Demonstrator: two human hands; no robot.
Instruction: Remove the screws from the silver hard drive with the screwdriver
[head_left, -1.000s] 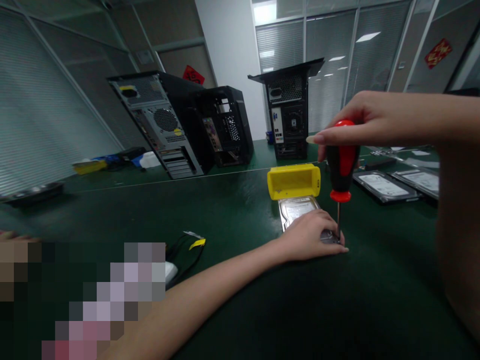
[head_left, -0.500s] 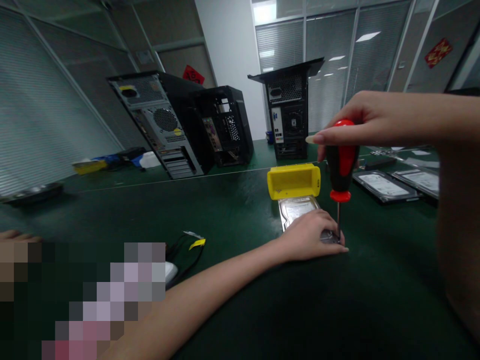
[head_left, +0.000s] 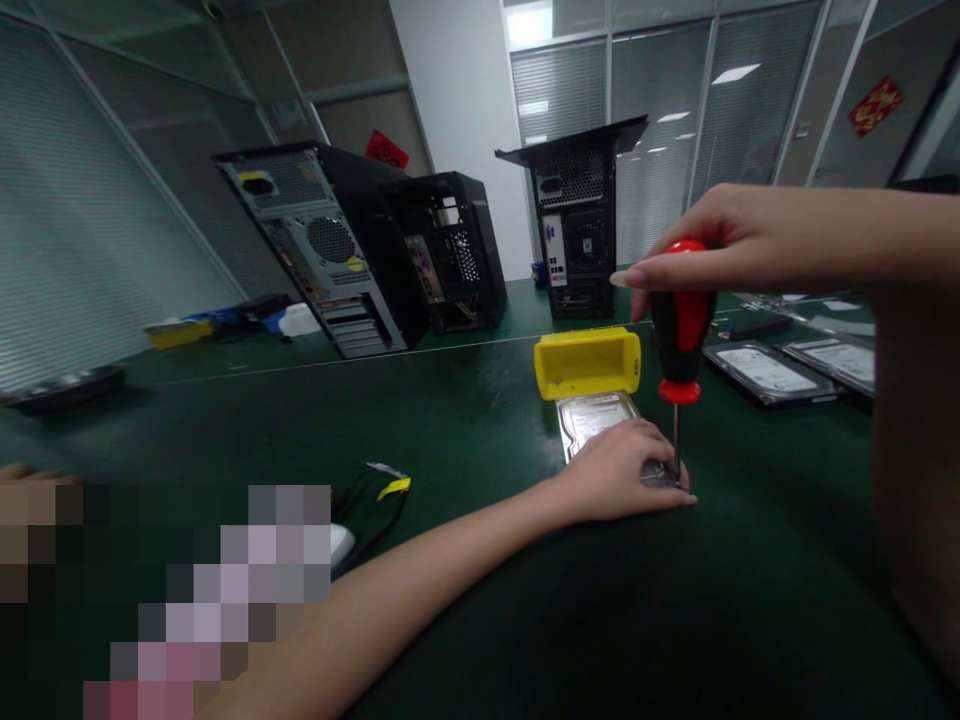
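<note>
While pinning the hard drive (head_left: 596,418) under the left hand (head_left: 624,468), between tabletop's (head_left: 465,430) near edge and yellow bin (head_left: 592,355), gripped the red-and-black screwdriver (head_left: 681,335) in the right hand (head_left: 718,228), upright, shaft down at the drive's end!

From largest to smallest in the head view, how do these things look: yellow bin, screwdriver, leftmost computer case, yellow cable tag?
1. Leftmost computer case
2. Yellow bin and screwdriver: too alike to rank; the screwdriver is nearer and partly covered
3. Yellow cable tag
</note>
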